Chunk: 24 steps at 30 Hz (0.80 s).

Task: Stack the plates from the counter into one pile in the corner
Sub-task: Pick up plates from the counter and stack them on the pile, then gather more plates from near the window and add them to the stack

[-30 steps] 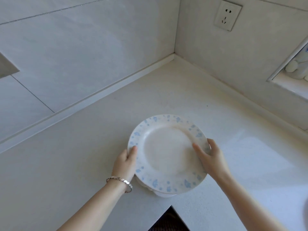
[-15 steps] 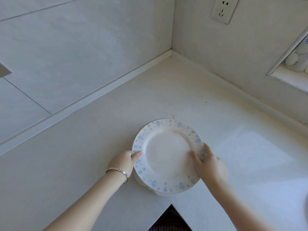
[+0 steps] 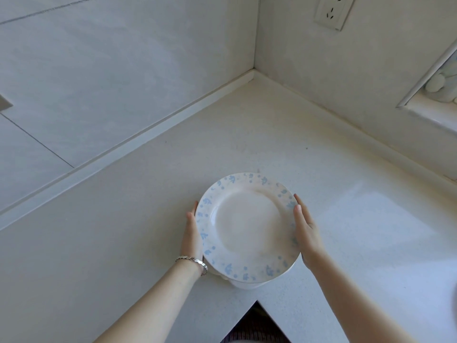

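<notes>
i see a white plate (image 3: 248,227) with small blue flower marks round its rim, sitting on top of a short pile (image 3: 243,283) of other white dishes, of which only a sliver shows under its near edge. the pile stands on the pale surface (image 3: 123,238), close to the inner notch of its front edge and well apart from the corner (image 3: 254,73) where the two tiled walls meet.

my left hand (image 3: 191,235) is pressed flat against the left side of the pile, fingers pointing away from me, thumb by the plate's rim. a silver bracelet (image 3: 193,261) circles that wrist. my right hand (image 3: 305,231) lies along the right rim, fingers stretched forward, thumb resting on the blue-marked edge. both grips are spread out flat, not curled, and together they clamp the plate and the pile between the palms.

i cannot tell how many dishes lie below the top one.

a white wall socket (image 3: 333,11) sits high on the right wall, and a recessed ledge (image 3: 430,100) with some pale things on it shows at the far right.
</notes>
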### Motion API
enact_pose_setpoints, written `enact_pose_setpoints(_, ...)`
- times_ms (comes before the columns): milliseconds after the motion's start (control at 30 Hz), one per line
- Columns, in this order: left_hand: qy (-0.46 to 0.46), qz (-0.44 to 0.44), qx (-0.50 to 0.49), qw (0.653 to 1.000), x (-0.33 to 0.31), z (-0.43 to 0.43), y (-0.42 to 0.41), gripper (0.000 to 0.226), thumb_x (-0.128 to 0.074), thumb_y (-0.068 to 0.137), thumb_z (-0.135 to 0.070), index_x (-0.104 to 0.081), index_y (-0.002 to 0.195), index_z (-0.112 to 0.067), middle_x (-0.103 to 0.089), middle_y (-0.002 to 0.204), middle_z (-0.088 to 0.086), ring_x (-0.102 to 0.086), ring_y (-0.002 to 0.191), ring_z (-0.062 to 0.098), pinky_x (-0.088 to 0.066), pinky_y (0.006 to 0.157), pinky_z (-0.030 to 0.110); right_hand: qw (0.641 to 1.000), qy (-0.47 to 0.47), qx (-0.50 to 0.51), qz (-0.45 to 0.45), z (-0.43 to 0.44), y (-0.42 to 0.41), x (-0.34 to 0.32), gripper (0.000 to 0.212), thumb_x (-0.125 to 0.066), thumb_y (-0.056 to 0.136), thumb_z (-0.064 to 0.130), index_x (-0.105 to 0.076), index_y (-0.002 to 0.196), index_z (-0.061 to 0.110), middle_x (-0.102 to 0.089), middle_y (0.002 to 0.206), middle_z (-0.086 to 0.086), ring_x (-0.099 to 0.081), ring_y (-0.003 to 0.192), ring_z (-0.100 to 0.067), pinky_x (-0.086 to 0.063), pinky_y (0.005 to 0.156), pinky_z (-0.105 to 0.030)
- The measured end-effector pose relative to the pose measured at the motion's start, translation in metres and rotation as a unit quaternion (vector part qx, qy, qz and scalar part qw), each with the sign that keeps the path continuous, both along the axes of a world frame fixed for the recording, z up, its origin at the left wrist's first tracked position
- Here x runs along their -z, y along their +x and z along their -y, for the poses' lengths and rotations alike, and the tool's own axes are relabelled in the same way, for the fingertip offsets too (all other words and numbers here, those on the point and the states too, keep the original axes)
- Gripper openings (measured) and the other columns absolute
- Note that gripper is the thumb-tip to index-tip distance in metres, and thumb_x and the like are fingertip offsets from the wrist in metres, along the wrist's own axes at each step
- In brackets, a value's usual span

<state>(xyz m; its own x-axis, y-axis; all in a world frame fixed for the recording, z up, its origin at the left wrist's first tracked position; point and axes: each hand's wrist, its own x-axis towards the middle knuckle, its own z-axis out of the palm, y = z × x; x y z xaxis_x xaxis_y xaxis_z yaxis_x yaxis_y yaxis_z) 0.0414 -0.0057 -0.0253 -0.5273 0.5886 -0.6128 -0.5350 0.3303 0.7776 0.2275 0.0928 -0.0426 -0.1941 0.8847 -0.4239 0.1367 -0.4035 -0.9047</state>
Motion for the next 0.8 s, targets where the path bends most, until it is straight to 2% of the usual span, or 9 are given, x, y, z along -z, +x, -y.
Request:
enact_pose_setpoints(133, -0.053, -0.046, 0.002, 0.998, -0.001, 0.003, 0.003, 0.053, -0.021, 0.096, -0.051, -0.045, 0.135, -0.025, -0.054, 0.133, 0.001, -0.052, 0.108, 0.015, -0.041, 0.086, 0.029, 1.0, -0.015, 0.018, -0.014, 0.002, 0.001, 0.002, 0.032, -0.034, 0.099, 0.032, -0.047, 0.127, 0.041, -0.057, 0.12, 0.015, -0.056, 0.103, 0.0, -0.046, 0.082, -0.02)
enact_pose_setpoints(333, -0.035, -0.167, 0.134, 0.976, 0.009, 0.003, -0.01, 0.046, -0.019, 0.1, -0.034, -0.025, 0.146, -0.03, -0.035, 0.15, -0.008, -0.037, 0.133, 0.012, -0.03, 0.112, 0.032, 0.999, -0.039, 0.024, -0.02, 0.0, 0.007, 0.004, 0.033, -0.036, 0.098, 0.034, -0.047, 0.129, 0.041, -0.056, 0.121, 0.018, -0.055, 0.108, -0.003, -0.045, 0.088, -0.025)
enact_pose_setpoints(433, -0.071, -0.224, 0.156, 0.959, 0.008, 0.001, -0.017, 0.045, -0.025, 0.1, -0.023, -0.029, 0.145, -0.023, -0.037, 0.15, -0.001, -0.039, 0.134, 0.02, -0.03, 0.112, 0.035, 0.999, -0.034, 0.02, 0.009, 0.0, 0.004, -0.003, 0.026, -0.037, 0.098, 0.033, -0.05, 0.117, 0.044, -0.059, 0.11, 0.024, -0.057, 0.096, 0.008, -0.047, 0.074, -0.016)
enact_pose_setpoints(533, -0.107, -0.408, 0.218, 0.88, -0.008, -0.009, -0.019, 0.05, -0.035, 0.094, -0.004, -0.029, 0.144, -0.008, -0.032, 0.152, 0.009, -0.032, 0.139, 0.026, -0.025, 0.111, 0.034, 0.998, -0.033, 0.003, 0.051, -0.002, 0.003, -0.014, 0.029, -0.038, 0.098, 0.028, -0.052, 0.122, 0.037, -0.061, 0.111, 0.018, -0.059, 0.087, 0.01, -0.048, 0.063, -0.01)
enact_pose_setpoints(600, -0.005, -0.549, 0.246, 0.799, -0.024, -0.023, -0.008, 0.049, -0.041, 0.086, 0.01, -0.042, 0.134, 0.002, -0.037, 0.147, 0.017, -0.031, 0.139, 0.029, -0.021, 0.112, 0.03, 0.994, -0.038, -0.013, 0.105, -0.005, 0.007, -0.022, 0.035, -0.041, 0.096, 0.02, -0.047, 0.131, 0.022, -0.06, 0.12, 0.002, -0.059, 0.092, -0.008, -0.046, 0.066, -0.016)
enact_pose_setpoints(633, 0.046, -0.567, 0.268, 0.778, -0.032, -0.032, 0.004, 0.044, -0.043, 0.083, 0.013, -0.052, 0.125, 0.003, -0.046, 0.14, 0.018, -0.039, 0.134, 0.03, -0.024, 0.108, 0.024, 0.989, -0.038, -0.01, 0.143, -0.006, 0.014, -0.026, 0.037, -0.043, 0.095, 0.017, -0.046, 0.132, 0.015, -0.06, 0.121, -0.004, -0.058, 0.093, -0.015, -0.045, 0.07, -0.02)
enact_pose_setpoints(700, 0.082, -0.519, 0.336, 0.782, -0.047, -0.049, 0.025, 0.032, -0.044, 0.085, 0.007, -0.064, 0.105, -0.006, -0.061, 0.119, 0.011, -0.057, 0.108, 0.023, -0.034, 0.087, 0.012, 0.972, -0.037, -0.026, 0.229, -0.007, 0.03, -0.035, 0.033, -0.047, 0.091, 0.015, -0.052, 0.123, 0.012, -0.061, 0.111, -0.007, -0.057, 0.09, -0.019, -0.042, 0.075, -0.025)
enact_pose_setpoints(733, 0.069, -0.465, 0.394, 0.79, -0.052, -0.057, 0.041, 0.028, -0.043, 0.087, 0.002, -0.065, 0.095, -0.013, -0.065, 0.107, 0.006, -0.06, 0.092, 0.018, -0.038, 0.076, 0.014, 0.966, -0.047, -0.025, 0.254, -0.004, 0.045, -0.04, 0.028, -0.047, 0.089, 0.015, -0.057, 0.116, 0.013, -0.062, 0.101, -0.006, -0.057, 0.085, -0.02, -0.042, 0.072, -0.026)
enact_pose_setpoints(800, 0.024, -0.358, 0.511, 0.781, -0.058, -0.07, 0.077, 0.026, -0.041, 0.089, -0.006, -0.058, 0.076, -0.021, -0.066, 0.087, 0.0, -0.064, 0.082, 0.019, -0.049, 0.076, 0.023, 0.96, -0.089, -0.025, 0.264, 0.005, 0.082, -0.05, 0.022, -0.047, 0.089, 0.014, -0.06, 0.106, 0.012, -0.06, 0.085, -0.004, -0.056, 0.07, -0.018, -0.041, 0.06, -0.024)
